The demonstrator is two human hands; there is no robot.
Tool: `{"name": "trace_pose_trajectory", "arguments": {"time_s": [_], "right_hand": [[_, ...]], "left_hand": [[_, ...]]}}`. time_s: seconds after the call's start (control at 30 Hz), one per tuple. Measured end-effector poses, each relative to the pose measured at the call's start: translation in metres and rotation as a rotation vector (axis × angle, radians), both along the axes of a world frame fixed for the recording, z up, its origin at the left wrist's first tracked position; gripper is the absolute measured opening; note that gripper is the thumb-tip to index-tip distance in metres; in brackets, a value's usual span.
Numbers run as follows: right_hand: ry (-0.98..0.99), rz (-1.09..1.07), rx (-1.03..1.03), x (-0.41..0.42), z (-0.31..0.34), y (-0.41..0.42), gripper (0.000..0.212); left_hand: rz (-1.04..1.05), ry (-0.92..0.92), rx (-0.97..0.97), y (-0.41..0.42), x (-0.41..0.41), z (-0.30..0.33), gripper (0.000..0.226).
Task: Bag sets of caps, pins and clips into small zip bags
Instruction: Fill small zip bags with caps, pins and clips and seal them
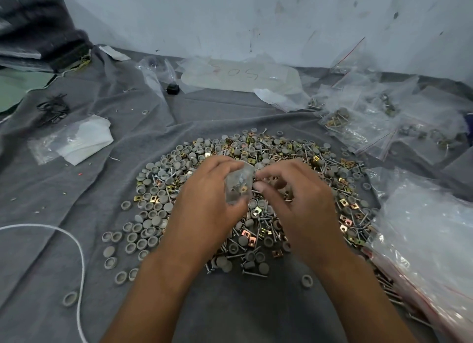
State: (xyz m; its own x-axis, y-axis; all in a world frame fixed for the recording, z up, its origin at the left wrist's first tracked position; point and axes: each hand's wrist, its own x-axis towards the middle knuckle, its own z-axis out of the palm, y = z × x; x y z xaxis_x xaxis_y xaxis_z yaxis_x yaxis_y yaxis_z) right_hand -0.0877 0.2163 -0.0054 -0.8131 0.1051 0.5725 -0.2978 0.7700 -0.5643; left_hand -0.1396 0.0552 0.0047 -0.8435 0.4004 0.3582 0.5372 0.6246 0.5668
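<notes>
Left hand (204, 204) grips zip bag (238, 186); right hand (294, 201) beside.

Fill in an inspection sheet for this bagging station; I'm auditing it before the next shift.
Surface: grey cloth, wrinkled.
Job's things: mixed pile of caps, pins and clips at centre; small zip bag with parts inside; filled bags at right; stack of empty bags at near right.
Clutter: loose plastic wrap, black clips at left, stray caps.
Grippers: left hand holds the small zip bag; right hand, fingers curled at the bag's mouth, blurred.
Cables: white cord at left.
Surroundings: scuffed wall; dark fabric at far left.
</notes>
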Motion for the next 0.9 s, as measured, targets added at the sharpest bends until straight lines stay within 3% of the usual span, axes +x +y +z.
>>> {"name": "trace_pose_trajectory", "arguments": {"time_s": [0.1, 0.17, 0.27, 0.4, 0.57, 0.77, 0.9], "right_hand": [[-0.165, -0.028, -0.039, 0.001, 0.000, 0.012, 0.003], [-0.445, 0.015, 0.061, 0.001, -0.007, 0.017, 0.006], [-0.758, 0.083, 0.299, 0.002, -0.017, 0.013, 0.015], [-0.742, 0.094, 0.414, 0.001, -0.018, 0.008, 0.021], [-0.754, 0.087, 0.453, 0.003, -0.015, 0.009, 0.008], [-0.711, 0.060, 0.202, 0.002, -0.012, 0.009, 0.012], [-0.700, 0.089, 0.275, 0.007, -0.012, -0.002, 0.013]], "left_hand": [[0.110, 0.046, 0.172, -0.012, -0.003, 0.011, 0.052], [0.180, 0.148, 0.296, -0.022, -0.004, 0.018, 0.051], [0.193, 0.144, 0.208, -0.024, -0.002, 0.017, 0.052], [0.127, 0.066, -0.005, -0.008, -0.003, 0.002, 0.052], [0.079, 0.045, 0.009, -0.004, -0.008, -0.004, 0.053], [0.078, 0.050, 0.025, -0.005, -0.008, -0.006, 0.051], [0.079, 0.043, 0.019, -0.003, -0.007, -0.006, 0.053]]}}
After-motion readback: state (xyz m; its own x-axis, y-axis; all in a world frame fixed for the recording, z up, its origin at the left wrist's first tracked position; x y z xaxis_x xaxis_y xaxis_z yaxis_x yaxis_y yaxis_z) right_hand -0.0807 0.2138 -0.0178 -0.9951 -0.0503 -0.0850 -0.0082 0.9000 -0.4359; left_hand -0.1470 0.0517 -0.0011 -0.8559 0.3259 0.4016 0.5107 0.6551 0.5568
